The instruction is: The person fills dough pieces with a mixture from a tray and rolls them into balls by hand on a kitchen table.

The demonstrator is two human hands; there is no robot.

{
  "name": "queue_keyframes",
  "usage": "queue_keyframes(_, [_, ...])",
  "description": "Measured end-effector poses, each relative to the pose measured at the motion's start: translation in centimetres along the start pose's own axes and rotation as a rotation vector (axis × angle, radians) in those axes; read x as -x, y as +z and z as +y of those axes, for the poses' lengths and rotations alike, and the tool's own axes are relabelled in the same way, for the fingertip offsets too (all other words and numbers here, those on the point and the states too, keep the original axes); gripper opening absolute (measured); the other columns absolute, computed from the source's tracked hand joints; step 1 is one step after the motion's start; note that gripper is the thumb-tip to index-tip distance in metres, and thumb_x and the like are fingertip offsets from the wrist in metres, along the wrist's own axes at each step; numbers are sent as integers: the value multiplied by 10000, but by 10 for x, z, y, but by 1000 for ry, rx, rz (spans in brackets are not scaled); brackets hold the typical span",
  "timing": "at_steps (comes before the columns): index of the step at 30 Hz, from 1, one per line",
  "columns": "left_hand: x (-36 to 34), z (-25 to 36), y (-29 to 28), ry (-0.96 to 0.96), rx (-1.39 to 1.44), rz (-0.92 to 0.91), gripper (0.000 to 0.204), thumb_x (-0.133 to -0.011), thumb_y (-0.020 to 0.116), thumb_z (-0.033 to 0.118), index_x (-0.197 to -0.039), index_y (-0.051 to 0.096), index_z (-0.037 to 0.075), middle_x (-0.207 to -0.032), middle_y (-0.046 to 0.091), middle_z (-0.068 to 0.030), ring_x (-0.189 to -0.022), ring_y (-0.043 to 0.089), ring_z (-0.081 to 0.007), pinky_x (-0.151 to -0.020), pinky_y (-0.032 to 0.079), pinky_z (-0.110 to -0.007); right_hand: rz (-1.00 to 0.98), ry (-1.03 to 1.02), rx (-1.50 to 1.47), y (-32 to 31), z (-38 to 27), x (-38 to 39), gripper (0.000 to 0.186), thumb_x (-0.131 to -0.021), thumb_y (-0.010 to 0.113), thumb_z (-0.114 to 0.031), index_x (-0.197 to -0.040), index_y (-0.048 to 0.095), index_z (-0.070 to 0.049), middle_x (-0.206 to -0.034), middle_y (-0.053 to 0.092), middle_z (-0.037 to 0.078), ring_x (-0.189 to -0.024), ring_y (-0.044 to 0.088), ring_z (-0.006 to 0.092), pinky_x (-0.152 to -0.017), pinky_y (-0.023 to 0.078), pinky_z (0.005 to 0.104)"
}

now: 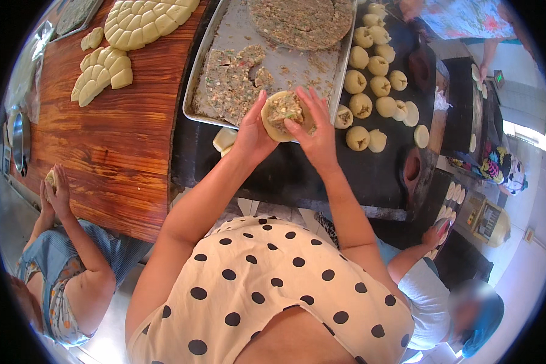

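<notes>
- found left hand [253, 136] bent in a narrow cup, supporting a flat dough round [270, 131] along its left side.
- found right hand [318, 138] on the opposite side of the same round, fingers spread fairly wide, thumb laid across onto the filling mound [285, 108].
- noted filling mound resting on the open face of the round, pale and flecked with green; dough edge flat and visible at lower left, not drawn over the top.
- located round and hands above the near right corner of a metal tray [225, 33].
- recorded in tray: a large, thick filling disc [303, 21] at the far end, and a smaller broken filling portion [227, 85] nearer, to the left of the hands; crumbs scattered between.
- noted to the right, on a black flat surface [242, 185]: rows of dough balls [380, 85], several with filling exposed at the top, one just beside the right fingers; cannot tell if touching.
- noted flat pale discs [421, 136] at the right of those rows.
- recorded on the wooden tabletop [133, 136], to the left: a large segmented dough slab [145, 24], with a smaller segmented piece [103, 73] nearer.
- observed at far left a co-worker's hands [56, 191] pressed about a small pale piece.
- observed at lower right another co-worker's hand [434, 235] beside pale oblong pieces [450, 191].
</notes>
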State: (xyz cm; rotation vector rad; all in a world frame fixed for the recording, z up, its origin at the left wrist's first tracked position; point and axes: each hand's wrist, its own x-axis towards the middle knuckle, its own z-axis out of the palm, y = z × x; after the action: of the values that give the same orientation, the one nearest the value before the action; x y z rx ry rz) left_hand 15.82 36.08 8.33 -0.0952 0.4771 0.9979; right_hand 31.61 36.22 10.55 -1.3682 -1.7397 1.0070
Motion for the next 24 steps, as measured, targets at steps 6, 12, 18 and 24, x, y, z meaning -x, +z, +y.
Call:
queue_keyframes(6, [-6, -8, 2, 12, -58, 34, 449, -988, 525, 403, -1307, 515, 87, -1270, 587, -81, -1182, 576, -218, -1028, 455, -411, 136, -51, 81, 7, 9, 16, 443, -981, 536, -332, -1333, 559, -64, -1461, 462, 141, -1429, 301, 350, -1185, 117, 498])
queue_keyframes(12, [-6, -18, 10, 94, -138, 119, 384, -890, 680, 134, -1241, 537, 74, -1154, 615, -72, -1090, 621, -202, -935, 532, -398, 175, -29, 6, 6, 5, 22, 448, -1012, 468, -363, -1337, 560, -69, -1523, 363, 157, -1455, 245, 323, -1188, 139, 457])
queue_keyframes(18, [8, -32, 22, 17, -65, 84, 404, -891, 688, 168, -1258, 539, 93, -1185, 614, -71, -1132, 602, -218, -978, 509, -411, 617, 229, -754, 6, -3, 30, 622, -1044, 320, -471, -1380, 443, 37, -1520, 336, 182, -1415, 316, 266, -1147, 274, 385])
queue_keyframes(24, [2, -61, 25, 27, -110, 125, 315, -914, 669, 140, -1202, 547, 104, -1145, 621, -57, -1094, 614, -194, -944, 520, -383, 655, 392, -902, 23, -7, 33, 397, -1022, 466, -294, -1188, 600, 40, -1174, 640, 125, -1071, 593, 188, -972, 456, 330])
